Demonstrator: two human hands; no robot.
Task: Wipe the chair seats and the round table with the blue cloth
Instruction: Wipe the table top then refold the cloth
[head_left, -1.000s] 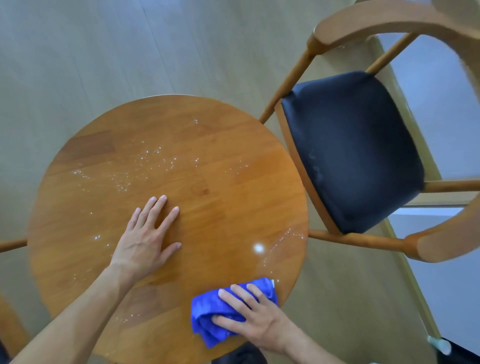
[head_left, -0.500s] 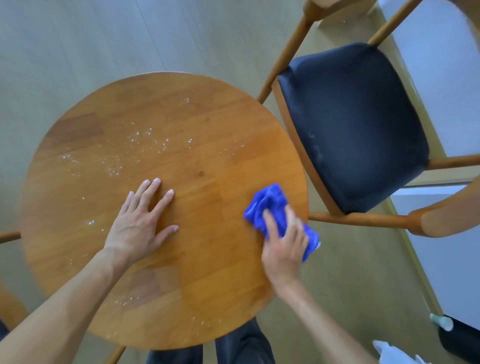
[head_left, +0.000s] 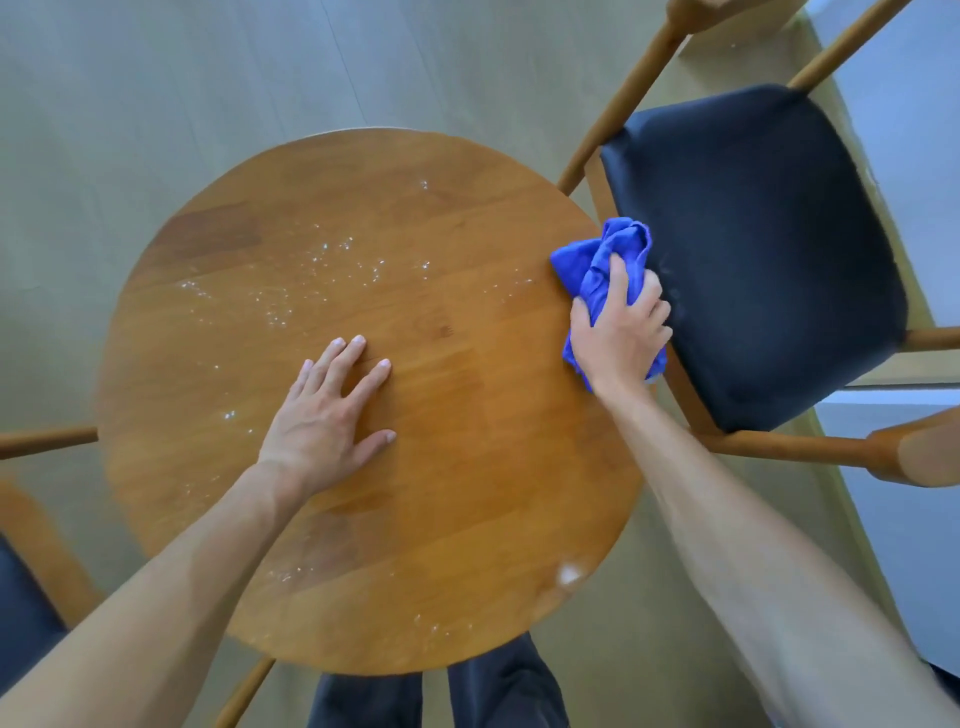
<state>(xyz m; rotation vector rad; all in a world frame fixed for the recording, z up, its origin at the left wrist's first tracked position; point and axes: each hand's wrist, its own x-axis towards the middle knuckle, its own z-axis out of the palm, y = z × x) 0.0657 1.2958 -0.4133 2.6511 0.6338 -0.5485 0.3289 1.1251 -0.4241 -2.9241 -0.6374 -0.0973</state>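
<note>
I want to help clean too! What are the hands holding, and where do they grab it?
The right hand grips the bunched blue cloth around its middle. The left hand holds nothing.

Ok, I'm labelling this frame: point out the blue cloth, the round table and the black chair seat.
blue cloth (head_left: 597, 260): head view, bunched upper folds.
round table (head_left: 467, 467): head view, bare wood top.
black chair seat (head_left: 769, 234): head view, middle of cushion.

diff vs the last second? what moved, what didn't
The right hand swept the blue cloth along the round table rim, from the near edge up to the right edge beside the black chair seat, gripping it throughout. The left hand stayed flat on the tabletop, and the white specks on the far left part remain unwiped.
</note>
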